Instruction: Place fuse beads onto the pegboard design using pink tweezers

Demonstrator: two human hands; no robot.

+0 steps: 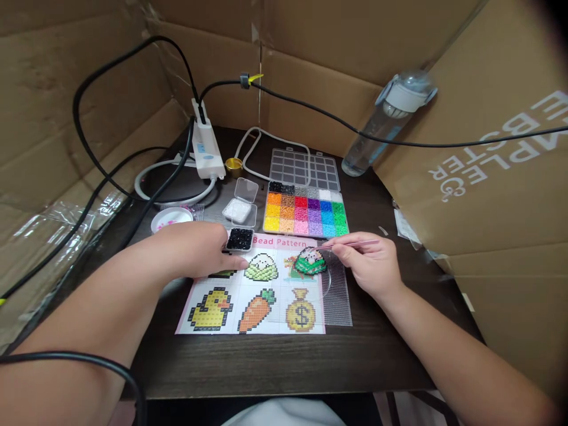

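- Pink slim tweezers (355, 244) pinched tight in right hand (371, 264), at right edge of white paper pattern sheet (281, 307)
- Left hand (216, 251) over sheet; cannot tell whether gripping clear black-bead box (242, 251)

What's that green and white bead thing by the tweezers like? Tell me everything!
The bead piece is small and rounded: broad green bottom, white top with pinkish patches, dark edging. Its tiny beads look plastic. It lies over the right side of the pattern sheet, partly covering a printed picture. The tweezers in the right hand reach its top; whether they touch is too small to tell.
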